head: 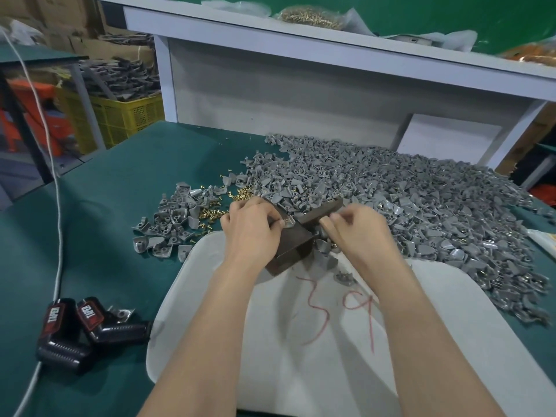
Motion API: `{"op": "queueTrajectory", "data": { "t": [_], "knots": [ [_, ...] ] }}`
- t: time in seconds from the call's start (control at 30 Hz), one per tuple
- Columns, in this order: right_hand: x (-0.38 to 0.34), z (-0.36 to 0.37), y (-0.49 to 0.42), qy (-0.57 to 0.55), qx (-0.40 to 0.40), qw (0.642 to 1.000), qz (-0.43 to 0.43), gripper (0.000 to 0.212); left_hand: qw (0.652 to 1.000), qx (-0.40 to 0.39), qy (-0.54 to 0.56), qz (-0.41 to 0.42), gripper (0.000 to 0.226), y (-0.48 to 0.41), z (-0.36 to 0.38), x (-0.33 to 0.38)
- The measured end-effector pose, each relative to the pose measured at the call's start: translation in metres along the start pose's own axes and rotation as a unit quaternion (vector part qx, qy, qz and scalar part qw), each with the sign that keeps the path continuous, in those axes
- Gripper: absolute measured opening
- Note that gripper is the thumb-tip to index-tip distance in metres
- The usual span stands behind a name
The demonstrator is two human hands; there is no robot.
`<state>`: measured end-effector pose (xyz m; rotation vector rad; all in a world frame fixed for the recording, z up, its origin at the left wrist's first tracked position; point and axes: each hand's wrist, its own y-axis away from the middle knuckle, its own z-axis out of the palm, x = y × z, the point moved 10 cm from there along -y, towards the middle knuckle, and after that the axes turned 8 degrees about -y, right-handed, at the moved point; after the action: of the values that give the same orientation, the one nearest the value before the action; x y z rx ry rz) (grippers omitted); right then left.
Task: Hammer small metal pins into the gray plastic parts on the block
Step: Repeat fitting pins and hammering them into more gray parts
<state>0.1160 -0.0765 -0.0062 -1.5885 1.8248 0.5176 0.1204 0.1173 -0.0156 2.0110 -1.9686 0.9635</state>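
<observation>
Two bare hands working at a dark block on a green table

The green table (114,206) carries a broad heap of gray plastic parts (406,200) spreading to the right; a white sheet (301,356) marked in red lies nearest the person, under both forearms; the block (293,245) stands at the sheet's far edge, tilted, between the two hands; the left hand (251,230) lies over the block's upper left, its fingertips pinching one gray part (288,221) against the top; the right hand (361,230) has its fingers curled round the pale handle of a hammer (319,213), whose dark head lies just beyond that part; a smaller pile (171,218) of the same parts sits to the left; brass pins (210,212) are scattered beside it.
</observation>
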Motion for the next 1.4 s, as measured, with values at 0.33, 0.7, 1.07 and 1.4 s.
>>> {"op": "queueTrajectory", "data": {
  "t": [0.33,0.7,1.07,1.4],
  "knots": [
    [0.014,-0.002,0.009,0.058,-0.033,0.998,0.018,0.018,1.0,-0.008,-0.02,-0.006,0.008,0.0,0.002,0.001],
    [-0.039,-0.017,0.035,0.093,-0.009,0.986,-0.139,0.036,1.0,-0.001,-0.028,-0.009,0.009,-0.001,0.001,0.0],
    [-0.048,-0.014,0.04,0.111,0.029,0.983,-0.144,0.038,0.999,0.012,-0.029,-0.007,0.01,-0.002,-0.001,-0.001],
    [-0.047,-0.017,0.041,0.087,0.066,0.981,-0.158,0.036,0.999,0.007,-0.038,-0.016,0.011,-0.001,-0.001,-0.001]
  ]
}}
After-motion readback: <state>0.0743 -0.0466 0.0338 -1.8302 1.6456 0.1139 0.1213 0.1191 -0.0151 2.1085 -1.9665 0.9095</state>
